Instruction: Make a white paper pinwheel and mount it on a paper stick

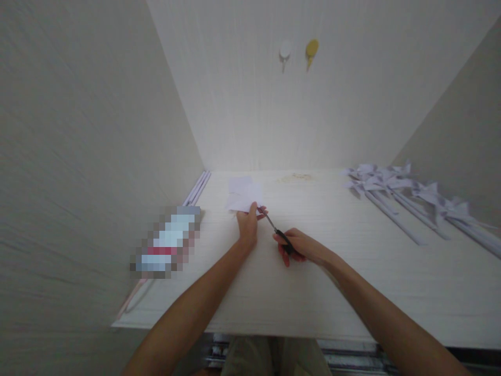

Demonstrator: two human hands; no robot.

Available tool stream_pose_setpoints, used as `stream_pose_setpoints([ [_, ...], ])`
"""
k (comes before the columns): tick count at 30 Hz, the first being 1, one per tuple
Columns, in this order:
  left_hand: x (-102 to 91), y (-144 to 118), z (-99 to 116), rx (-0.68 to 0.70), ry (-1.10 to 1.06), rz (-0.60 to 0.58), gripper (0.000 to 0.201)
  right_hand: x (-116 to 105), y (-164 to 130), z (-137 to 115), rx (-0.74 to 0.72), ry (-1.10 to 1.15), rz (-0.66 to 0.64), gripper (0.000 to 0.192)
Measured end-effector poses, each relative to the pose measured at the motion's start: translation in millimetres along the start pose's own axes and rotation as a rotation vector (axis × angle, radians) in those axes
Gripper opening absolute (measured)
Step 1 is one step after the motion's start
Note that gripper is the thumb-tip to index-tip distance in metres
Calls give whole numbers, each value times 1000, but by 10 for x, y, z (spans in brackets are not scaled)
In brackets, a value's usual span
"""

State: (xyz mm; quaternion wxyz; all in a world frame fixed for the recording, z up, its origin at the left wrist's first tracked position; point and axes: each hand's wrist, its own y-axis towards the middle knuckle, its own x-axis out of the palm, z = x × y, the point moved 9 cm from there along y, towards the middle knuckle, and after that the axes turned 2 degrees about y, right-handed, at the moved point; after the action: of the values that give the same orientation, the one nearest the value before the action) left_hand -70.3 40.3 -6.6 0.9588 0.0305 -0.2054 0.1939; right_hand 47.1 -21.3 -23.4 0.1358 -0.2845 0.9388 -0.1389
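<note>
My left hand (pixel 248 223) is closed on the near edge of a pale square of paper (pixel 243 194), thumb on top. A cut line shows at the paper's left side. In my right hand (pixel 294 246) is a pair of scissors (pixel 282 240) with black handles, fingers wrapped round the grips. Its metal blades point up and left to the paper's near right corner, beside my left fingers. Whether the blades touch the paper there I cannot tell.
Several paper pinwheels on rolled paper sticks (pixel 391 183) lie at the right of the white table (pixel 313 303). Rolled paper sticks (pixel 199 188) and a pixelated device (pixel 168 243) with a cable (pixel 133 297) lie at the left. Two hooks, white (pixel 285 50) and yellow (pixel 312 48), are on the back wall.
</note>
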Motion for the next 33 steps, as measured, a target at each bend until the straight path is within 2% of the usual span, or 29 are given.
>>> stream_pose_setpoints([
  [20,10,6,2,2,24,-15,11,-10,14,26,5,-34,14,48],
  [33,40,-2,-75,-79,-148,-14,6,2,9,24,-5,38,-5,48],
])
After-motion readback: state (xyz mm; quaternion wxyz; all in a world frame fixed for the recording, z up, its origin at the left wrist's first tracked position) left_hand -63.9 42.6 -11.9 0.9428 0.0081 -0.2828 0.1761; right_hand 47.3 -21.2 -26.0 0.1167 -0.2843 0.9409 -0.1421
